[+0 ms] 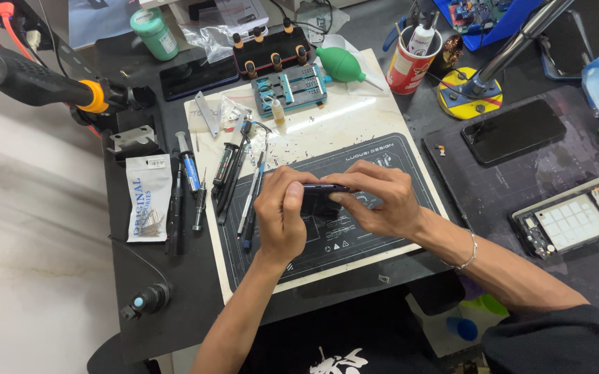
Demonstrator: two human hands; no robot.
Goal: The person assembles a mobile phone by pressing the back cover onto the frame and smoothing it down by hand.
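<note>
Both hands meet over the middle of the dark work mat (pixel 382 156) and share one thing — a dark phone (pixel 323 197), held on edge just above the mat. Its long axis runs from 9 to 3 o'clock. The left hand (pixel 282 215) clasps the 9 o'clock end, thumb pressed on the near face and fingers curled over the top edge. The right hand (pixel 379 201) comes in from 3 o'clock and pinches the top edge with its fingertips. Both hands are closed on the phone, and neither is plainly nearer to it than the other.

At 9 o'clock from the left hand lies a row of screwdrivers and tweezers (pixel 233 173) — roughly half a dozen, too crowded to count exactly. Further at 9 o'clock is one white packet (pixel 147 204). At 12 o'clock stand one blue holding fixture (pixel 291 86) and one green air blower (pixel 341 64); at 1 o'clock, one red cup (pixel 410 66). Out at 3 o'clock are two more phones: one face-down black phone (pixel 514 130) and one opened phone (pixel 573 218) with its insides showing.
</note>
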